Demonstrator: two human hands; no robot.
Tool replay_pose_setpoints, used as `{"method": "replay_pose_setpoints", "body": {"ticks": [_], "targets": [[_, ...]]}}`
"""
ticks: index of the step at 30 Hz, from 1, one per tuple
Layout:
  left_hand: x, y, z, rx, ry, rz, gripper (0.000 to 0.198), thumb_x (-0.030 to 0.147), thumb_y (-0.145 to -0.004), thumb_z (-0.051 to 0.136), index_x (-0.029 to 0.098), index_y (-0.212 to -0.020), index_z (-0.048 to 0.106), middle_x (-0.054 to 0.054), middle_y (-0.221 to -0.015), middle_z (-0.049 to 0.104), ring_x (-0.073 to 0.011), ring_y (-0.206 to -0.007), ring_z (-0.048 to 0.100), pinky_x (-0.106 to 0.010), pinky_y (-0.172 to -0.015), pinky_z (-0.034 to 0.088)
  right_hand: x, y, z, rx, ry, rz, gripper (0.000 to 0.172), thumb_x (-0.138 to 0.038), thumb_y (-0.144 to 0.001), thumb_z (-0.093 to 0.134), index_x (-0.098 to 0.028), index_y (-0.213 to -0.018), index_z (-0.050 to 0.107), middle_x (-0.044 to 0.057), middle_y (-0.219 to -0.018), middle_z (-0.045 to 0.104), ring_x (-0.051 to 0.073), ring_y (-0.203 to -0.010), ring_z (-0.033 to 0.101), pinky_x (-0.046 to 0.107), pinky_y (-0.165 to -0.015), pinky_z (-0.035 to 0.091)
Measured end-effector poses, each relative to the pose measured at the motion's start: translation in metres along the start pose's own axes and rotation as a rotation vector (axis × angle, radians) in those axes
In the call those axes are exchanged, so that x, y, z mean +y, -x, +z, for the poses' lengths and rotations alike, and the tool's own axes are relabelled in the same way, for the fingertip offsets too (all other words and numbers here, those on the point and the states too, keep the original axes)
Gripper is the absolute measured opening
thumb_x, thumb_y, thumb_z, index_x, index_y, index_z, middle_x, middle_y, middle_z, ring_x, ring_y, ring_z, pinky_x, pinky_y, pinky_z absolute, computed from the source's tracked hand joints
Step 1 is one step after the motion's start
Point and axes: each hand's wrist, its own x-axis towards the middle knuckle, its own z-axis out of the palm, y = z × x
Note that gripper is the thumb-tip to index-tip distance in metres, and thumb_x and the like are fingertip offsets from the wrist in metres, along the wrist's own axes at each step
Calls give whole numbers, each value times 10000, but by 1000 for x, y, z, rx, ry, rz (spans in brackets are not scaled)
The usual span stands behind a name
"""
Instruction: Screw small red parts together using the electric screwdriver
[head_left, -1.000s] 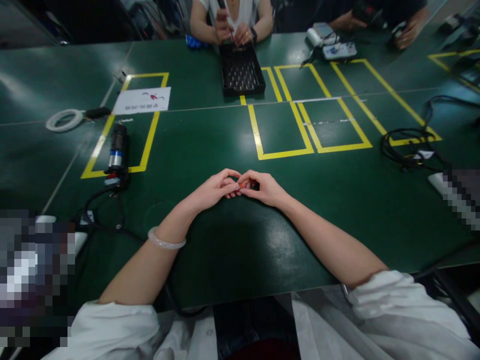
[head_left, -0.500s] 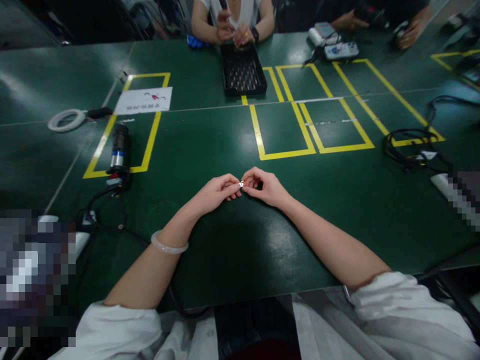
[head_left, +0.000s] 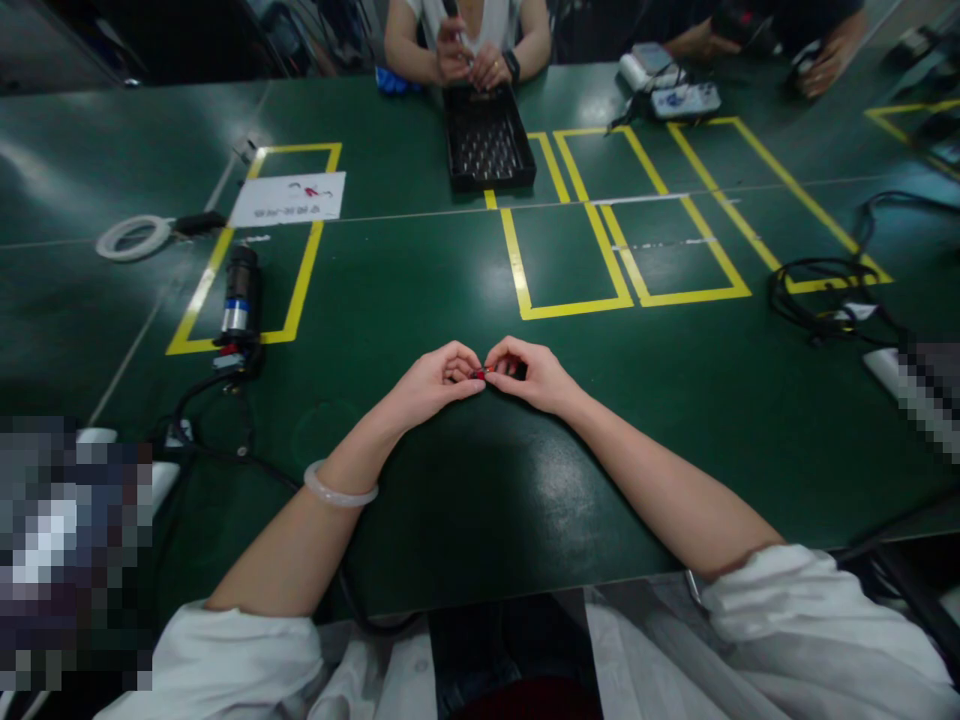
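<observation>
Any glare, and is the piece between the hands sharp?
Head view: pale glare on the green table, below the right hand; a red piece between that hand and the left hand, too tiny to judge sharpness; coarse pixel blocks hide patches at both side edges.

On the near side of the black tray (head_left: 493, 183), open green tabletop (head_left: 409, 275), crossed by flat yellow tape (head_left: 577, 308), gives a hand passage until the person's left hand (head_left: 439, 380) and right hand (head_left: 536, 375) stand in the way. Left of the tray, a white sheet (head_left: 289, 198) lies flat and passable; left and nearer, a dark cylindrical device (head_left: 240, 285) blocks. Right of the tray are white devices (head_left: 685, 101); farther right and nearer, a coiled black cable (head_left: 810, 320). At the tray's far end, a co-worker's hands (head_left: 489, 68) bar passage.
</observation>
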Motion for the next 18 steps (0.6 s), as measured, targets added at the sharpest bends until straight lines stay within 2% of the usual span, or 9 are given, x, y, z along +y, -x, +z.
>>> {"method": "replay_pose_setpoints", "body": {"ticks": [10, 18], "targets": [[-5, -1, -2, 16, 36, 43, 321, 322, -753, 751, 138, -953, 579, -22, -851, 627, -108, -713, 582, -244, -652, 488, 3, -1, -1, 1, 84, -48, 171, -184, -809, 672, -182, -966, 603, 19, -899, 662, 147, -801, 612, 277, -731, 468], [-5, -1, 0, 32, 9, 58, 318, 318, -742, 756, 142, -938, 579, -29, -862, 642, -111, -712, 589, -253, -670, 494, 5, -1, -1, -10, 143, -61, 116, -192, -826, 661, -183, -935, 619, 25, -897, 648, 157, -817, 614, 283, -743, 472]]}}
